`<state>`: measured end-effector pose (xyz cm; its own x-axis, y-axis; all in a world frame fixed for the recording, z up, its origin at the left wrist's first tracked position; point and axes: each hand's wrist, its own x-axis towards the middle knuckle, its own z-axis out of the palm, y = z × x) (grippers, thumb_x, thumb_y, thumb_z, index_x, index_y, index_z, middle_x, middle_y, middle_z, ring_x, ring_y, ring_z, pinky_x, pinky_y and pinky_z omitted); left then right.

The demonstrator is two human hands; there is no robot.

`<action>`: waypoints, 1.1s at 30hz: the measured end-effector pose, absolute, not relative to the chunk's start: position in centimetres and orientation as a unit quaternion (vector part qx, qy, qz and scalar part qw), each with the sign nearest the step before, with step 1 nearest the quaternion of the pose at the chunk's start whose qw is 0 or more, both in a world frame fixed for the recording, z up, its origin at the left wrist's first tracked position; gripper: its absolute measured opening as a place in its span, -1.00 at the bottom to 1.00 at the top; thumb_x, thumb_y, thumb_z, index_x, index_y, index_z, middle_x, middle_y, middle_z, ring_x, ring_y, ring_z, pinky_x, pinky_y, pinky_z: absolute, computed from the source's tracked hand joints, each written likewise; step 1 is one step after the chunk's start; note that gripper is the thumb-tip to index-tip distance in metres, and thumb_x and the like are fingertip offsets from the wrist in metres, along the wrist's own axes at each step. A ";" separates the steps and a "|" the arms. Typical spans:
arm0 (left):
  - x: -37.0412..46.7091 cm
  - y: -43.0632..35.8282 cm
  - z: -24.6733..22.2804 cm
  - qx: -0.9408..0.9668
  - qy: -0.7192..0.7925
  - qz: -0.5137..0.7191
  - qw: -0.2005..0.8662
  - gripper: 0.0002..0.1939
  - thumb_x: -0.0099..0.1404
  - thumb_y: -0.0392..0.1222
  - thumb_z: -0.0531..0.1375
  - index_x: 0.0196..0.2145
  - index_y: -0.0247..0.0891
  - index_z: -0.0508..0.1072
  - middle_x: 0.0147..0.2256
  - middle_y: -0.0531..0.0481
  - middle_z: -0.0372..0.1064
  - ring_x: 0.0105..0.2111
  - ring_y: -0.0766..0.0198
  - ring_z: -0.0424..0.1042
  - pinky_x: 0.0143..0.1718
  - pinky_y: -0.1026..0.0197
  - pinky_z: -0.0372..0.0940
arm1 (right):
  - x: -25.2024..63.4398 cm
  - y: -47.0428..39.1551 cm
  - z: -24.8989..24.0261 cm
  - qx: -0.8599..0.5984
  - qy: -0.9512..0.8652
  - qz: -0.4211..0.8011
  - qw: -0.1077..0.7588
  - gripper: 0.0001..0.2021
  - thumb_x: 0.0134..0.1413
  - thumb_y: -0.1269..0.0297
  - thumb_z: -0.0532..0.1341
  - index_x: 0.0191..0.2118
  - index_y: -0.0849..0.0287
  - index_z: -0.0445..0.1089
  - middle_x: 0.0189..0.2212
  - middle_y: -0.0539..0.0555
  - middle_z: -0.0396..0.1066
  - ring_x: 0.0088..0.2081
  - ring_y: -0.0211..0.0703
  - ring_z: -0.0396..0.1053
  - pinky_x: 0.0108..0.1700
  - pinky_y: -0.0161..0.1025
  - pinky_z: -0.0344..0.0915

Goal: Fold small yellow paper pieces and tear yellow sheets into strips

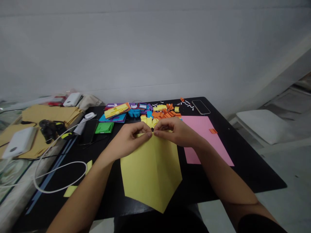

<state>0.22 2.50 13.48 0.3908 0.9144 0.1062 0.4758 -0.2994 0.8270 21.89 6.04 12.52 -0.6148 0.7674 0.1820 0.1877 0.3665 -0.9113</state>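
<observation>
A yellow sheet of paper (150, 171) with a crease down its middle hangs between my hands, its lower end reaching past the table's front edge. My left hand (132, 137) pinches its top edge just left of the crease. On the other side of the crease, my right hand (173, 131) pinches the same edge, fingertips almost meeting the left ones. Right behind my hands lie folded yellow paper pieces (149, 121) and a heap of folded orange paper pieces (166, 113). A pink sheet (200, 136) lies flat to the right, partly behind my right forearm.
A green paper stack (104, 127), a yellow strip bundle (117, 110) and a dark phone (89, 131) lie left on the black table (247, 171). Another phone (200, 107) is at the back right. A white cable (60, 166) loops at left. A white stool (263, 126) stands right.
</observation>
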 end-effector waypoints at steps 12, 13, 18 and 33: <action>0.2 2.5 13.6 0.757 0.447 0.292 0.376 -0.80 0.39 -0.12 0.19 -0.33 -0.28 0.51 -0.46 0.09 0.33 -0.48 0.38 0.21 -0.48 0.32 0.10 | 21.9 5.9 12.6 -0.287 -0.767 0.492 0.295 -0.89 0.17 0.28 0.31 -0.33 0.21 0.47 -0.48 -0.04 0.41 -0.45 -0.31 0.30 -0.39 -0.33 0.20; 0.2 2.5 13.6 0.758 0.444 0.296 0.374 -0.79 0.40 -0.12 0.19 -0.33 -0.27 0.51 -0.45 0.09 0.34 -0.47 0.38 0.22 -0.47 0.32 0.10 | 21.8 5.9 12.6 -0.288 -0.764 0.494 0.299 -0.89 0.17 0.28 0.31 -0.33 0.21 0.48 -0.48 -0.04 0.41 -0.44 -0.30 0.30 -0.39 -0.32 0.19; 0.3 2.4 13.4 0.754 0.433 0.334 0.363 -0.78 0.42 -0.10 0.18 -0.32 -0.27 0.51 -0.42 0.07 0.39 -0.43 0.35 0.27 -0.42 0.30 0.15 | 21.6 5.7 12.5 -0.298 -0.736 0.508 0.334 -0.86 0.14 0.25 0.33 -0.36 0.21 0.48 -0.47 -0.03 0.41 -0.42 -0.29 0.31 -0.38 -0.30 0.18; 0.6 2.8 12.6 0.751 0.477 0.296 0.348 -0.74 0.44 -0.04 0.14 -0.26 -0.28 0.50 -0.43 0.06 0.40 -0.47 0.35 0.27 -0.47 0.31 0.13 | 22.4 6.1 12.1 -0.338 -0.749 0.486 0.297 -0.83 0.18 0.21 0.32 -0.29 0.23 0.51 -0.42 0.03 0.50 -0.39 -0.24 0.39 -0.35 -0.29 0.24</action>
<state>0.62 2.83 12.63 0.3705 0.9219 0.1131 0.5107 -0.3039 0.8043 22.43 6.11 12.14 -0.5949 0.7951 0.1177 0.2173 0.3001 -0.9288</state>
